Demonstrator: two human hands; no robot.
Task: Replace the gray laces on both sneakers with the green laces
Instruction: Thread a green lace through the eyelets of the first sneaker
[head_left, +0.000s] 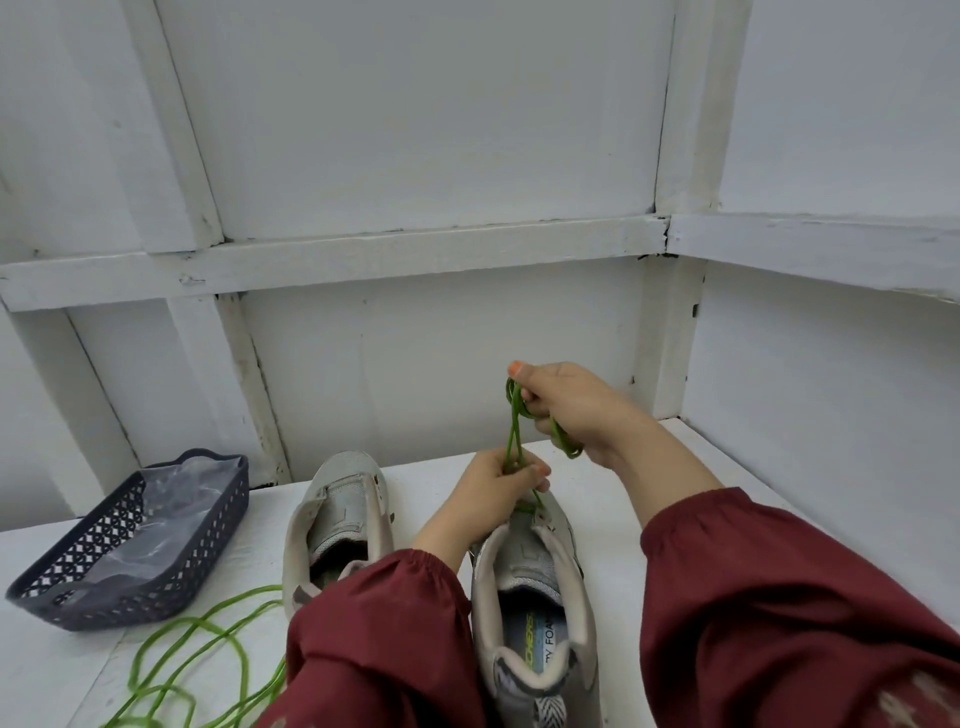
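While the left hand (496, 486) pinches two strands of a green lace (513, 434) just above the far eyelets of the right sneaker (535, 597), the right hand (576, 408) is raised higher and farther, with its fingers curled round a small bundle of the same lace. This lace is thin, round and bright green. It runs tight and nearly upright between the two hands, and a short loop of it hangs out from under the right palm.

The right sneaker stands on the white table (618, 499), near and a little to the right, with its toe pointing away. It is pale gray with a cream lining, and its insole carries printed letters. The left sneaker (337, 514) stands just beside it on the left, of the same gray colour, also with the toe to the far side; the left maroon sleeve (384, 629) covers its heel.

A second green lace (208, 639) lies loose in wide curls on the table, near and to the left. Farther left sits a dark perforated basket (91, 543) holding a clear plastic bag (171, 525).
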